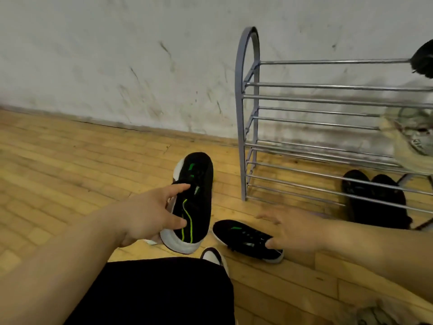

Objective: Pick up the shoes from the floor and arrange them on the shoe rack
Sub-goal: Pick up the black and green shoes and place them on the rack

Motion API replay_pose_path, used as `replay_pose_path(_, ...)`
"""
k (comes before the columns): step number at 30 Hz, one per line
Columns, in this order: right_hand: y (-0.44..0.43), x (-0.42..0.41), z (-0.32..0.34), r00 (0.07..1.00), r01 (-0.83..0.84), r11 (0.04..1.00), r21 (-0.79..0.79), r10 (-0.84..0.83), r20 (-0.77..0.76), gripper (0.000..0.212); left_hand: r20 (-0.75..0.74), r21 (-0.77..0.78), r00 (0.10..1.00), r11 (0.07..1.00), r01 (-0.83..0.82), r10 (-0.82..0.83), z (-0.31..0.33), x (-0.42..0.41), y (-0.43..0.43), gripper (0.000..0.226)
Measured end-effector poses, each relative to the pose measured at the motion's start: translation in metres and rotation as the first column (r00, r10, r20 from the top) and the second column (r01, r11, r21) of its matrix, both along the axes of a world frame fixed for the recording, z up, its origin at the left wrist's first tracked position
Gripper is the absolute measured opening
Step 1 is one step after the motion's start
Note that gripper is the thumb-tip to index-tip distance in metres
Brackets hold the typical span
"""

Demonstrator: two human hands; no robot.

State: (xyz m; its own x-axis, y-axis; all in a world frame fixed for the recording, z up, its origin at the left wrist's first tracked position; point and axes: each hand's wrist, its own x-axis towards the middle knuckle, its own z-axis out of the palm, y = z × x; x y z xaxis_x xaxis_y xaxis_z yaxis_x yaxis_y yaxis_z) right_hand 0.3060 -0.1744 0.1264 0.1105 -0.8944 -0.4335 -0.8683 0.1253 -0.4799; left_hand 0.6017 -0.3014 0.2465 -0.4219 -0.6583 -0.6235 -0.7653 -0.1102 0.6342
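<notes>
A black shoe with green marks and a white sole [199, 198] is tilted up off the wooden floor, heel toward me. My left hand [154, 216] grips it at the collar and heel. Its mate [243, 238] lies on the floor to the right, toe pointing left. My right hand [295, 233] rests over that shoe's heel end with the thumb on it and the fingers spread. The grey metal shoe rack [250, 113] stands against the wall at the right.
A black pair [377, 200] sits under the rack's lowest bars. A pale shoe [412, 141] lies on a middle shelf at the right edge, a dark item [424, 59] on the top shelf. My own shoe tip [213, 255] and dark-clothed leg are below.
</notes>
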Motion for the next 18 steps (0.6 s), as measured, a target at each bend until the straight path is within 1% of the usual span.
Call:
replay_pose_path(2, -0.012, -0.002, -0.051, 1.0, 0.012, 0.995, 0.103, -0.01, -0.021, 0.078, 0.036, 0.049, 0.998, 0.998, -0.046, 0.044, -0.014, 0.002, -0.004, 0.087)
replay_pose_path(5, -0.028, 0.001, -0.125, 0.998, 0.063, 0.986, 0.157, -0.061, -0.02, 0.082, 0.073, 0.092, 0.99, 0.988, -0.126, 0.119, -0.028, -0.001, -0.007, 0.085)
replay_pose_path(8, -0.035, 0.0, -0.192, 0.986, 0.162, 0.96, 0.23, -0.146, -0.082, 0.101, 0.082, 0.101, 0.987, 0.984, -0.15, 0.142, -0.039, -0.012, -0.012, 0.084)
replay_pose_path(10, -0.04, -0.004, -0.226, 0.978, 0.2, 0.941, 0.274, -0.176, -0.111, 0.105, 0.082, 0.085, 0.985, 0.984, -0.158, 0.151, -0.044, -0.019, -0.017, 0.083)
replay_pose_path(13, -0.049, -0.007, -0.253, 0.983, 0.174, 0.919, 0.353, -0.143, -0.112, 0.107, 0.089, 0.072, 0.985, 0.985, -0.156, 0.149, -0.05, -0.027, -0.025, 0.083)
replay_pose_path(15, -0.047, -0.005, -0.267, 0.979, 0.175, 0.926, 0.333, -0.129, -0.158, 0.106, 0.101, 0.073, 0.986, 0.987, -0.142, 0.134, -0.053, -0.033, -0.029, 0.084)
replay_pose_path(18, -0.037, 0.0, -0.277, 0.967, 0.175, 0.962, 0.21, -0.128, -0.218, 0.096, 0.118, 0.072, 0.987, 0.991, -0.115, 0.107, -0.056, -0.041, -0.029, 0.083)
